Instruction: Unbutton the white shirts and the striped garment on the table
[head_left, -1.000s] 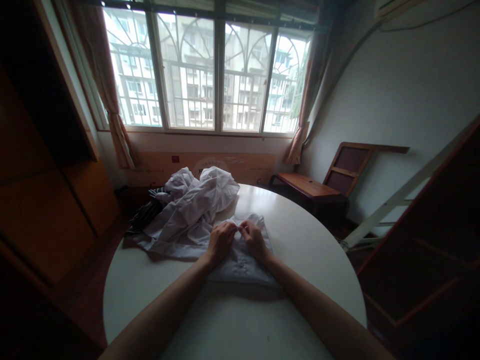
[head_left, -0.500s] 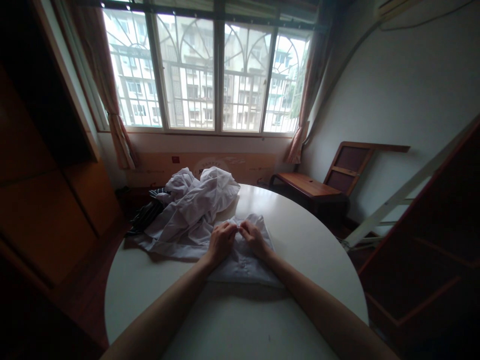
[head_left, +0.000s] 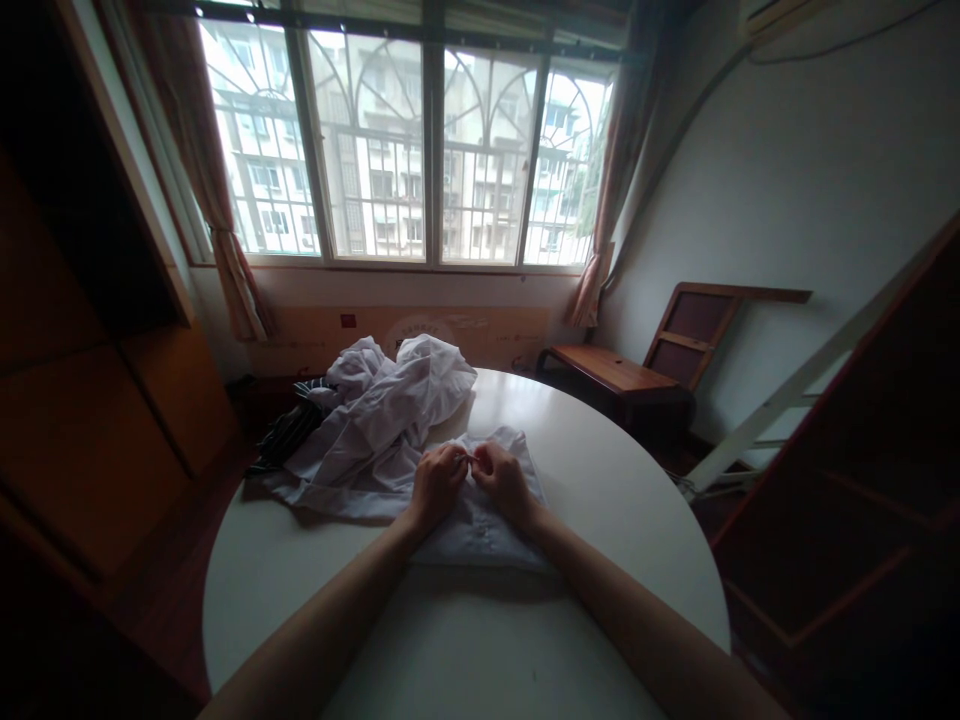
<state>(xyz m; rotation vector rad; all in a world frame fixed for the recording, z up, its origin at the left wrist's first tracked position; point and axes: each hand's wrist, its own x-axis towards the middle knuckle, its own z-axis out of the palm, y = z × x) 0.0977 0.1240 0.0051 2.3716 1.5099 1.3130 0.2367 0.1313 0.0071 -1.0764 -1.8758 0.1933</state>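
Head view shows both bare hands close together over the table; the left hand (head_left: 438,482) is nearly closed, its fingers curled inward, and its fingertips pinch a small bit of pale cloth; the right hand (head_left: 501,480) faces it, also bent nearly closed, and its thumb and fingers hold the cloth just beside the left fingertips; which exact part of the cloth is pinched, I cannot tell, because the fingers cover it.

This cloth belongs to the folded garment (head_left: 480,538), which lies flat under the hands, near the middle of the table; its far edge rises a little beyond the fingers, and its near edge lies between the two forearms; some small marks are on its front, too small to identify.

To the left and farther away, just beside the folded garment, a loose heap of pale clothes (head_left: 397,410) lies crumpled; at its left side is a dark striped cloth (head_left: 289,435), close to the rim; all of them rest on the round white table (head_left: 630,530).

Beyond the table stand a low wooden seat (head_left: 611,370) at the right and a wide barred window (head_left: 375,180) with tied curtains (head_left: 232,270) at both sides; orange-brown cabinets (head_left: 67,440) are at the left.
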